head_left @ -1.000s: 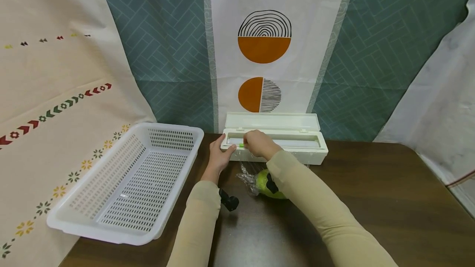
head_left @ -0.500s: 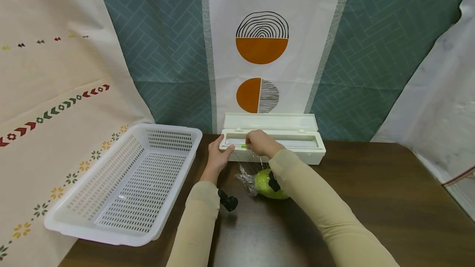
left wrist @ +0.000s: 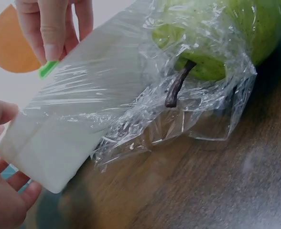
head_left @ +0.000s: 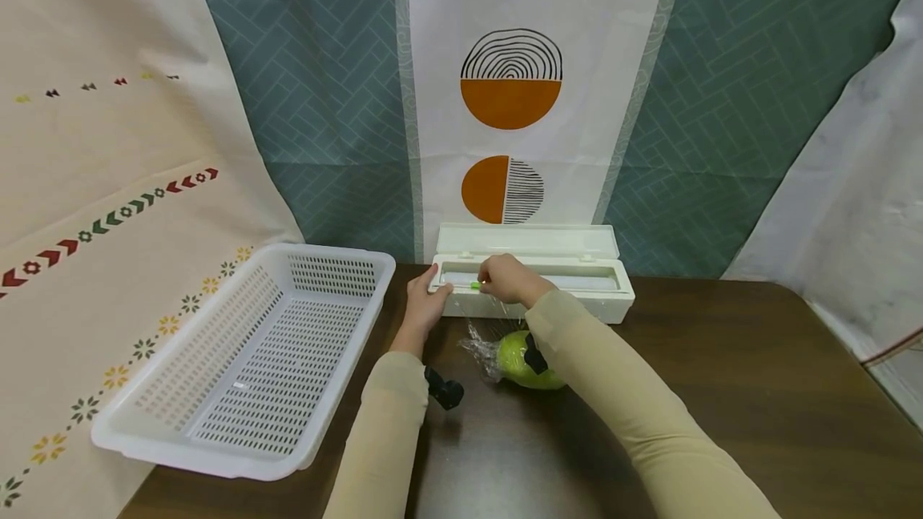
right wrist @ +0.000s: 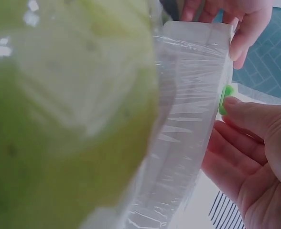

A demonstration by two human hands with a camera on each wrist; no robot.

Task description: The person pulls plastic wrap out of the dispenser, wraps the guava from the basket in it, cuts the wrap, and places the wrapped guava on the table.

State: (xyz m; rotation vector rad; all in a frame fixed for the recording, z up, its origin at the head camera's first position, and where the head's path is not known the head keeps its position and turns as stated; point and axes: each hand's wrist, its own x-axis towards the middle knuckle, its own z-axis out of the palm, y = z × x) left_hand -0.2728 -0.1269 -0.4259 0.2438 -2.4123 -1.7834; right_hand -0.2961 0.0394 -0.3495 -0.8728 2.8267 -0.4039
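A white cling film dispenser (head_left: pixel 609 311) stands at the back of the table with its lid raised and a roll inside. My left hand (head_left: pixel 424 307) grips its left end, thumb on the front edge. My right hand (head_left: pixel 509 279) pinches the small green slider (right wrist: pixel 224 99) on the dispenser's front rail, near the left end. Cling film (left wrist: pixel 88 90) hangs down the dispenser's front to a green pear (head_left: pixel 521 360) lying on the table. In the left wrist view, crumpled film surrounds the pear's dark stem (left wrist: pixel 179 85). My right forearm hides part of the pear.
A white perforated plastic basket (head_left: pixel 339 391) is at the left on the dark wooden table (head_left: pixel 728 375). Patterned cloth (head_left: pixel 324 102) hangs right behind the dispenser, and cream cloth (head_left: pixel 108 279) lies along the left side.
My right hand has slid slightly to the right along the dispenser with the green slider. My left hand keeps its grip on the left end. The view has shifted a little.
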